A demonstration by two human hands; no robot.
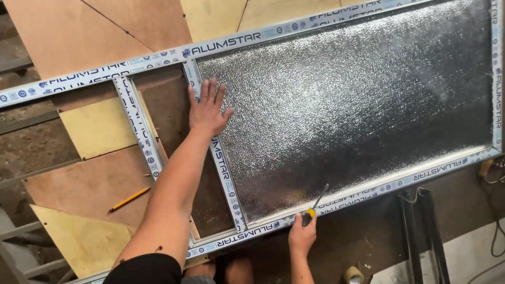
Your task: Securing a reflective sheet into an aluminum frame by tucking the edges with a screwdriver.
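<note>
A large aluminium window frame with white-and-blue protective film lies flat on a plywood bench. A textured frosted glass pane fills its big right section. My left hand lies flat and spread on the frame's upright bar at the pane's left edge. My right hand grips a screwdriver with a black-and-yellow handle. Its tip rests at the pane's lower edge against the bottom rail.
A yellow pencil lies on the plywood bench to the left. A second, loose frame bar stands left of my hand. A dark metal stand and a tape roll sit lower right; a cable hangs at far right.
</note>
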